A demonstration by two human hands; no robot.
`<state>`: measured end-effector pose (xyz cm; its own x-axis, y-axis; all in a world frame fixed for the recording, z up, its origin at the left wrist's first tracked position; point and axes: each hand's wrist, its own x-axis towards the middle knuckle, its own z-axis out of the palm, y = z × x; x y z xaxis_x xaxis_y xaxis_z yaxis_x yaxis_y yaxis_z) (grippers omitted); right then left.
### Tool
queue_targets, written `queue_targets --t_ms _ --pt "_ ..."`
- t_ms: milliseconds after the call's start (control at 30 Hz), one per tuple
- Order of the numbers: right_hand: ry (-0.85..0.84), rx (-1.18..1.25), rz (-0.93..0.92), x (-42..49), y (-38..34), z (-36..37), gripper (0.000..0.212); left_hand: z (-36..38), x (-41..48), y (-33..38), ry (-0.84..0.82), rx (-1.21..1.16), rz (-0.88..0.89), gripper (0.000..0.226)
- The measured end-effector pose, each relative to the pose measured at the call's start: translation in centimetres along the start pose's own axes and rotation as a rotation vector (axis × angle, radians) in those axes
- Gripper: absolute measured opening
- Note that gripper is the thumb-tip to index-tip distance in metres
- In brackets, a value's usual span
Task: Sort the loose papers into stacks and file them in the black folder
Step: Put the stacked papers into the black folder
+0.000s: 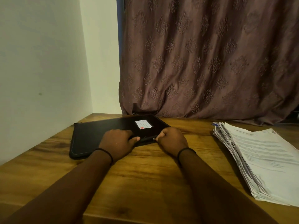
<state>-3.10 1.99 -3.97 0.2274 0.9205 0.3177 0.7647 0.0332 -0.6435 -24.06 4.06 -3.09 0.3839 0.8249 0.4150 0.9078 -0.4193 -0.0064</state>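
- A pale wall (40,62) borders the wooden worktop (145,183) on the left.
- The black folder (90,136) lies flat and closed at the worktop's far left, near the wall corner, with a white label (143,124) on its cover.
- The left hand (118,143) presses down on the folder, fingers laid on the cover and thumb stretched along its near edge.
- The right hand (171,141), fingers curled, pinches the small metal zip pull (153,139) at the folder's near right edge.
- A patterned brown curtain (210,62) hangs behind.
- The loose papers (265,159) sit in one uneven stack far right, well apart from the folder.
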Motion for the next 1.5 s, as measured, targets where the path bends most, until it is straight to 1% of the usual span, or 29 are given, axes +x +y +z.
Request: queue_targets --t_ms 67,133,200,267,333,400,467,533,567,633,700,733,800,900,967,1033,1100,1167,1200,1267,1333,1433,1500 --pt "0.048 -0.011 0.055 0.3 0.8 -0.7 0.017 -0.1 -0.1 -1.5 0.021 -0.126 -0.09 0.042" --pt "0.099 -0.031 0.106 0.6 1.5 -1.3 0.017 0.0 -0.2 -2.7 -0.003 -0.169 -0.17 0.048" --pt "0.145 -0.059 0.147 0.8 2.0 -1.6 0.017 0.2 -0.3 -3.2 -0.052 -0.204 -0.209 0.051" --pt "0.133 -0.042 0.17 0.8 2.2 -1.7 0.014 0.3 -0.5 -3.0 -0.065 -0.263 -0.218 0.052" --pt "0.037 0.074 0.145 0.5 1.8 -1.7 0.013 0.0 -0.7 -2.6 -0.008 -0.379 -0.25 0.051" --pt "-0.099 0.195 0.1 -0.3 0.4 -1.1 0.012 -0.4 -0.8 -2.5 0.075 -0.521 -0.305 0.05" --pt "-0.243 0.243 0.034 -1.4 -1.7 0.2 0.009 -0.5 -0.8 -2.6 0.148 -0.62 -0.348 0.051" --pt "-0.333 0.266 -0.045 -2.4 -3.7 1.5 0.009 -0.5 -0.7 -2.6 0.201 -0.66 -0.377 0.052" --pt "-0.345 0.27 -0.078 -2.7 -4.2 1.9 0.01 -0.4 -0.7 -2.7 0.224 -0.642 -0.399 0.052" --pt "-0.336 0.272 -0.101 -2.8 -4.5 2.0 0.01 -0.2 -0.7 -3.5 0.245 -0.522 -0.454 0.051" --pt "-0.3 0.255 -0.076 -2.5 -4.1 1.2 0.011 0.1 -0.6 -4.9 0.178 -0.411 -0.51 0.048" --pt "-0.276 0.229 -0.06 -2.2 -3.7 0.7 0.013 0.0 -0.6 -5.6 0.126 -0.401 -0.529 0.048" --pt "-0.202 0.152 -0.018 -1.2 -2.0 -0.3 0.018 0.0 -0.9 -6.6 0.066 -0.436 -0.533 0.049" --pt "-0.022 -0.024 0.079 0.2 1.5 -2.4 0.014 -0.1 -1.4 -6.5 0.067 -0.528 -0.505 0.049" --pt "0.078 -0.031 0.168 0.7 3.4 -3.6 0.014 0.1 -1.3 -6.0 -0.011 -0.585 -0.467 0.051" --pt "0.114 0.003 0.222 0.9 4.3 -3.9 0.016 0.3 -1.1 -5.6 -0.147 -0.616 -0.398 0.067" --pt "0.111 0.028 0.236 1.2 4.7 -3.8 0.016 0.1 -0.9 -5.3 -0.261 -0.632 -0.305 0.089" --pt "0.116 0.078 0.255 1.5 4.8 -3.7 0.016 -0.1 -0.7 -5.1 -0.313 -0.526 -0.214 0.115" --pt "0.119 0.112 0.263 1.5 4.9 -3.6 0.016 -0.1 -0.7 -5.0 -0.332 -0.452 -0.186 0.125" --pt "0.117 0.194 0.277 1.6 4.8 -3.6 0.016 0.0 -0.6 -4.8 -0.335 -0.334 -0.165 0.134" --pt "0.093 0.25 0.277 1.6 4.6 -3.3 0.019 -0.2 -0.8 -4.6 -0.288 -0.239 -0.156 0.136" --pt "0.07 0.304 0.272 1.2 3.9 -3.0 0.023 -0.3 -1.1 -4.8 -0.18 -0.18 -0.164 0.13" --pt "0.058 0.376 0.256 1.1 3.4 -3.0 0.022 -0.2 -1.3 -5.0 -0.127 -0.183 -0.197 0.117"
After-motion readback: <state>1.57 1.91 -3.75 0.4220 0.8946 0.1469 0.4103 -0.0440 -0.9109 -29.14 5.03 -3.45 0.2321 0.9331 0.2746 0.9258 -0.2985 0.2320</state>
